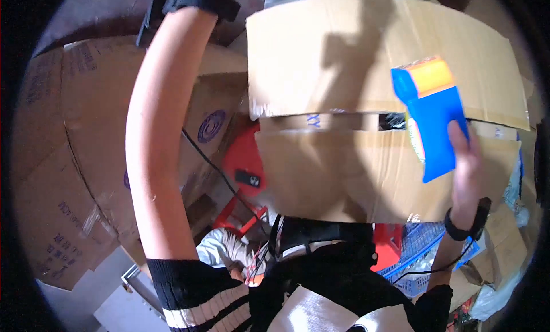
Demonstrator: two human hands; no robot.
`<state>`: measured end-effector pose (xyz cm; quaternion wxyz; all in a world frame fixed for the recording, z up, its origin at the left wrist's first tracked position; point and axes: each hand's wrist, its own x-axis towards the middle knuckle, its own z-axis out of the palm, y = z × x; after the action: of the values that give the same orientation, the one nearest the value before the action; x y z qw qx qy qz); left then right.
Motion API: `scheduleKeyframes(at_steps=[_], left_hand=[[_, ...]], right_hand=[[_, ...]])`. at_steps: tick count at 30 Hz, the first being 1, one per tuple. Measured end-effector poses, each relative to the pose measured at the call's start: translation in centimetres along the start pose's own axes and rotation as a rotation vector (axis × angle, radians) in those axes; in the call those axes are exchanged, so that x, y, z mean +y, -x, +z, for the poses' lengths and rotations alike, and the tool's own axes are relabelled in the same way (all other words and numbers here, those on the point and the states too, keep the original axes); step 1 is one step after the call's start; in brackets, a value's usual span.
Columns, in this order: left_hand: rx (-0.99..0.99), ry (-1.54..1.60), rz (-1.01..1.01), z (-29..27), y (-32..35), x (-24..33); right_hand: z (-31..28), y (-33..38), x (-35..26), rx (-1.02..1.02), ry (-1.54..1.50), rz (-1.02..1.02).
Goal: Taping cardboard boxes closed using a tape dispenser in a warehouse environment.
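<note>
My right hand (465,154) is closed around the lower right side of a blue-and-orange package (436,117). The package is held tilted above a large cardboard box (321,172). The box's two wide flaps lie almost together, with a narrow gap between them. Dark material (392,121) shows in that gap, too little of it to name. My left arm reaches up past the box's left side, and its hand is beyond the top edge of the picture. A black band (201,3) circles that wrist.
Large brown cartons (97,149) stand on the left. Beside the box is a red stool (243,154) with a black phone (247,178) on it. A thin black cable (220,172) runs past. Lower right are a blue plastic basket (421,249) and clear plastic bags (498,297).
</note>
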<state>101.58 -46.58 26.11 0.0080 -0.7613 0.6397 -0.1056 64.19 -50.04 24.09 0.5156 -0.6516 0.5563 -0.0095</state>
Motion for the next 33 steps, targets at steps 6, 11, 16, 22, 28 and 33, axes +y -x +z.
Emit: scheduleKeyframes(at_steps=[6, 11, 16, 22, 28, 33], left_hand=[[-0.013, 0.124, -0.098, 1.2, -4.0, 2.6], [0.112, 0.379, -0.124, 7.5, -8.3, 7.0], [0.069, 0.427, -0.214, 14.4, -5.0, 9.6], [-0.034, 0.416, -0.285, 16.5, -4.6, 11.0], [-0.218, 0.394, -0.213, 21.2, -5.2, 12.3], [-0.708, 0.668, -0.428, 26.6, -5.6, 12.0]], right_hand=[[-2.0, 0.0, 0.1, -0.174, -0.289, -0.24], [-2.5, 0.8, 1.4, -0.108, -0.446, -0.333], [1.5, 1.1, 3.2, -0.109, -0.44, -0.257], [0.4, 0.8, 4.1, -0.227, -0.566, -0.134], [1.0, -1.8, 4.0, -0.178, -0.504, -0.094], [0.9, -2.5, 3.7, -0.149, -0.53, 0.011]])
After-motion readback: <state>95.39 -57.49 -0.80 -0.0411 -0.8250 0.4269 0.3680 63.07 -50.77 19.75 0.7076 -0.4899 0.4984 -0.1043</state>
